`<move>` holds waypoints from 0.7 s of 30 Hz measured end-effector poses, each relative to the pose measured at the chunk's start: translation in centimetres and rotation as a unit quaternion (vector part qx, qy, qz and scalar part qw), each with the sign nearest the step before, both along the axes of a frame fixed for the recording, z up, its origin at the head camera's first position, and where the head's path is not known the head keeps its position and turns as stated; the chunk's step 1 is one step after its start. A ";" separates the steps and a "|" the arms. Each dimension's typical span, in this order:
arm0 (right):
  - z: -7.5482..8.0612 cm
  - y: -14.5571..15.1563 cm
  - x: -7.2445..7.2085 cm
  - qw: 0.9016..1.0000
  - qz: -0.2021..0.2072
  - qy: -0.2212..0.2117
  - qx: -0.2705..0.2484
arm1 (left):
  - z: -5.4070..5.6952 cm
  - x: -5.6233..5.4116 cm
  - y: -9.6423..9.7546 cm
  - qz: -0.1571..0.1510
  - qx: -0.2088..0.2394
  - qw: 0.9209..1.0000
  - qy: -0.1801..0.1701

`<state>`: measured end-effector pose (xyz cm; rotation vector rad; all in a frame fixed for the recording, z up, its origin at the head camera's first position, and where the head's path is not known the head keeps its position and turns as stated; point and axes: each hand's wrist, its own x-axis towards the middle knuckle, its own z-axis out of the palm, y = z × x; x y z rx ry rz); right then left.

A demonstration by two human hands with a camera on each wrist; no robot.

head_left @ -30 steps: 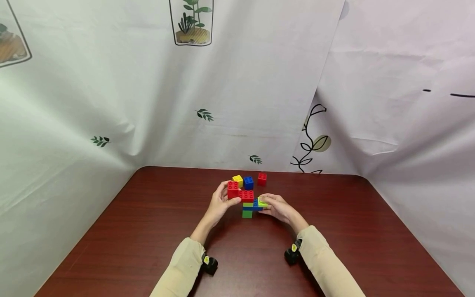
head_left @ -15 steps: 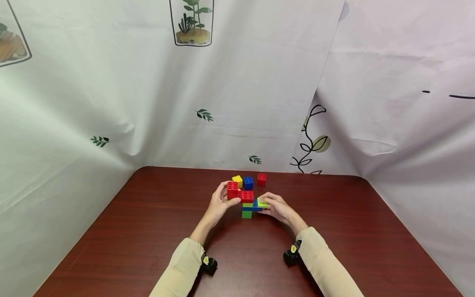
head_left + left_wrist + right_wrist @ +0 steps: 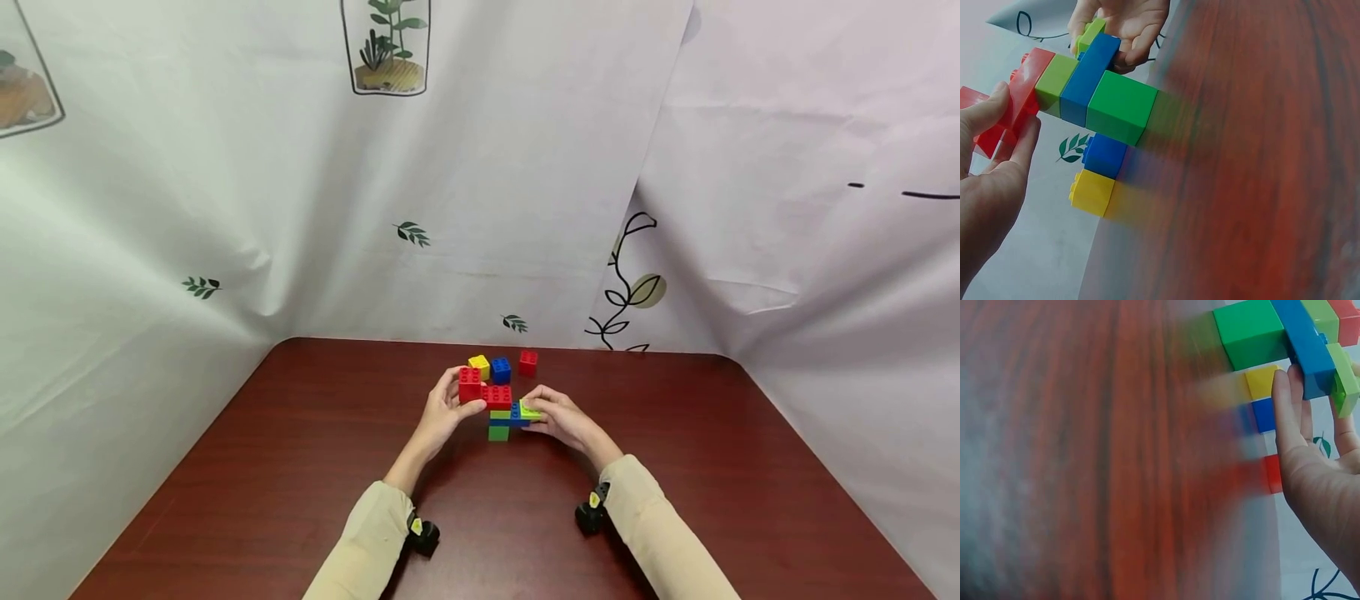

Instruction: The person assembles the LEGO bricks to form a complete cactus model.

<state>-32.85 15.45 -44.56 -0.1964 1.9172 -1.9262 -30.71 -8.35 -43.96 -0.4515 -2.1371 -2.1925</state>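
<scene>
A built-up stack of toy building bricks stands between my hands. Its base is a green brick (image 3: 498, 433), topped by a long blue brick (image 3: 1090, 80) that reaches right. Above that come a light green brick (image 3: 1055, 84) and a long red brick (image 3: 497, 397). A second red brick (image 3: 470, 383) sits at the upper left end, where my left hand (image 3: 441, 417) grips it between thumb and fingers. My right hand (image 3: 562, 419) pinches the blue brick's right end with the flatter light green brick (image 3: 529, 410) on top of it. Some fingertips are hidden behind the bricks.
Behind the stack, loose on the dark red wooden table (image 3: 300, 467), are a yellow brick (image 3: 479, 365), a blue brick (image 3: 501, 371) and a red brick (image 3: 528, 362). A white printed cloth (image 3: 480, 167) hangs beyond the table's back edge.
Almost nothing differs. Both hands keep their hold on the stack, and the slight shift across the head view affects the whole picture.
</scene>
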 end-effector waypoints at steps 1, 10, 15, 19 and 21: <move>0.1 0.0 0.0 1.000 -0.002 0.000 0.003 | 0.0 0.0 0.0 0.000 0.000 1.000 0.000; 0.0 -0.5 -0.1 0.999 -0.031 -0.003 -0.009 | 0.2 -0.1 -0.1 0.011 -0.005 1.000 0.010; -0.3 -1.3 -0.1 0.999 -0.042 -0.008 -0.021 | 0.0 -0.1 -0.7 0.025 -0.002 1.000 0.003; -0.3 -1.6 -0.2 0.999 -0.047 -0.003 -0.010 | -0.1 -0.2 -1.0 0.023 -0.001 1.000 0.005; -0.3 -1.6 -0.3 0.999 -0.046 0.002 -0.001 | 0.0 -0.3 -1.0 0.023 0.000 1.000 0.005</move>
